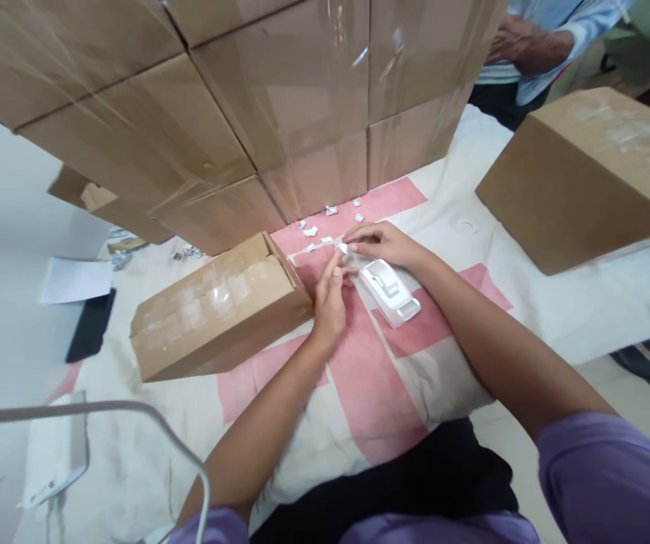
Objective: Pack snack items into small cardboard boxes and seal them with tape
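A small white scrap (pixel 342 247), perhaps paper or tape, is pinched between the fingertips of my left hand (pixel 332 295) and my right hand (pixel 385 243). Its exact kind is too small to make out. Just below my right hand sits a white tape dispenser (pixel 388 293), which neither hand grips. Several crumpled white bits (pixel 310 231) lie on the pink-and-white cloth (pixel 370 393) beyond my fingers. To the left, a taped cardboard box (pixel 220 306) rests on its side, close to my left wrist.
Stacked cardboard boxes (pixel 302 98) wrapped in clear film rise at the back. Another taped box (pixel 580 181) stands at right, near a person's hands (pixel 523 45). At left are a black phone-like slab (pixel 91 325), white paper (pixel 75 280), a power strip (pixel 56 449) and a cable (pixel 132 406).
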Motion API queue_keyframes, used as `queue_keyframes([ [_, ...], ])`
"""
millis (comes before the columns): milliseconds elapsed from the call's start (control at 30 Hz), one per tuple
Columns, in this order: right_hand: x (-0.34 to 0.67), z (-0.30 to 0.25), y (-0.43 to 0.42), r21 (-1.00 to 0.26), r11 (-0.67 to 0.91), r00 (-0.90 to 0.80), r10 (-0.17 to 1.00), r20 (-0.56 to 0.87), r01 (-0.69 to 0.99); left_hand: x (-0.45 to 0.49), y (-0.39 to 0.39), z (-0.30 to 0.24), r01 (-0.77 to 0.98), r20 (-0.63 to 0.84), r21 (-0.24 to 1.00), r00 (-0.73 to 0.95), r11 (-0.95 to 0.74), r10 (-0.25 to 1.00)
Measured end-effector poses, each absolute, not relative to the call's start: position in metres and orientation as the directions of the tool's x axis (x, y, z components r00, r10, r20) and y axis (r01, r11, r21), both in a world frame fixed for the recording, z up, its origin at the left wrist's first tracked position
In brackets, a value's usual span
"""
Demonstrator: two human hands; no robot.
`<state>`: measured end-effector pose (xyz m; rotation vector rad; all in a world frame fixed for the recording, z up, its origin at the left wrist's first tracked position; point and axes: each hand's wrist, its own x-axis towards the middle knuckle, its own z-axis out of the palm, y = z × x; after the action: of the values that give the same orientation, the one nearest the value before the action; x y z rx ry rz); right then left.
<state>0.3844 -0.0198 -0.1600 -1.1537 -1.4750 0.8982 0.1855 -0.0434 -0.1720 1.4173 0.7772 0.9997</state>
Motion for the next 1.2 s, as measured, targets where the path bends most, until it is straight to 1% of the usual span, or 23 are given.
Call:
queue_keyframes([
  [167, 0.385, -0.16, -0.017, -0.956, 0.252, -0.065, 0.967, 0.245, 0.149, 0.184, -0.043, -0.171, -0.112, 0.144, 0.988, 0.444, -0.104, 0.885],
  [300, 0.383, -0.16, -0.018, -0.965, 0.23, -0.052, 0.973, 0.225, 0.123, 0.184, -0.043, -0.169, -0.063, 0.139, 0.99, 0.468, -0.124, 0.872],
  [500, 0.384, -0.161, -0.018, -0.968, 0.21, -0.041, 0.978, 0.206, 0.138, 0.185, -0.044, -0.163, -0.025, 0.192, 0.978, 0.507, -0.208, 0.84],
  [600, 0.385, -0.16, -0.018, -0.964, 0.215, -0.036, 0.977, 0.212, 0.156, 0.185, -0.046, -0.162, -0.034, 0.173, 0.983, 0.5, -0.18, 0.848],
  [667, 0.385, -0.159, -0.018, -0.963, 0.221, -0.03, 0.975, 0.219, 0.155, 0.186, -0.047, -0.162, -0.046, 0.145, 0.989, 0.465, -0.139, 0.873],
  [800, 0.385, -0.16, -0.018, -0.96, 0.226, -0.04, 0.974, 0.223, 0.164, 0.197, -0.04, -0.163, -0.11, 0.094, 0.992, 0.333, -0.061, 0.938],
  [933, 0.387, -0.161, -0.017, -0.954, 0.238, -0.07, 0.971, 0.229, 0.18, 0.217, -0.022, -0.159, -0.144, -0.067, 0.984, 0.254, 0.106, 0.965],
  [1000, 0.387, -0.162, -0.018, -0.953, 0.24, -0.068, 0.97, 0.231, 0.184, 0.225, -0.016, -0.157, -0.168, -0.107, 0.974, 0.242, 0.15, 0.965],
  [1100, 0.387, -0.163, -0.018, -0.952, 0.235, -0.053, 0.972, 0.229, 0.194, 0.228, -0.014, -0.156, -0.193, -0.076, 0.974, 0.212, 0.118, 0.974],
  [1200, 0.386, -0.164, -0.018, -0.954, 0.243, -0.051, 0.97, 0.237, 0.179, 0.226, -0.019, -0.158, -0.16, -0.022, 0.986, 0.181, 0.051, 0.983],
])
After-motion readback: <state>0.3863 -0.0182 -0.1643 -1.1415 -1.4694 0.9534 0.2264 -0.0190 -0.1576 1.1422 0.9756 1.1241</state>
